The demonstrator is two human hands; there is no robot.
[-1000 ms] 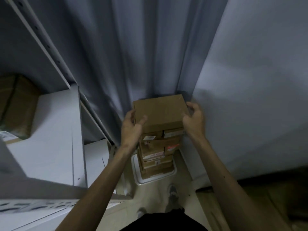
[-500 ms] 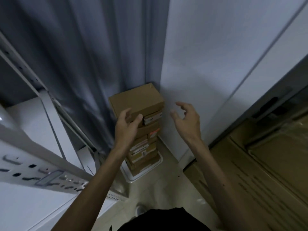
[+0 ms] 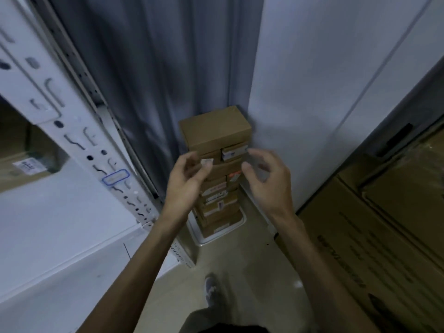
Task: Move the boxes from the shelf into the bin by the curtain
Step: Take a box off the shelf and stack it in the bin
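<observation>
A tall stack of several brown cardboard boxes stands in a white bin (image 3: 241,228) on the floor, in the corner between the grey curtain (image 3: 153,75) and the white wall. The top box (image 3: 213,127) lies flat on the stack. My left hand (image 3: 185,183) hovers in front of the stack's left side, fingers loosely curled, holding nothing. On the stack's right side my right hand (image 3: 266,179) hangs, fingers relaxed and empty. Neither hand touches a box. The white shelf (image 3: 60,207) is at the left with a labelled brown box (image 3: 21,159) on it.
A perforated white shelf upright (image 3: 79,131) runs diagonally at the left. Large brown cartons (image 3: 384,224) stand against the right side. My shoe (image 3: 211,289) is on the beige floor below the bin.
Both hands have let go of the top box and drawn back from the stack. The view has swung right, bringing the large cartons into sight.
</observation>
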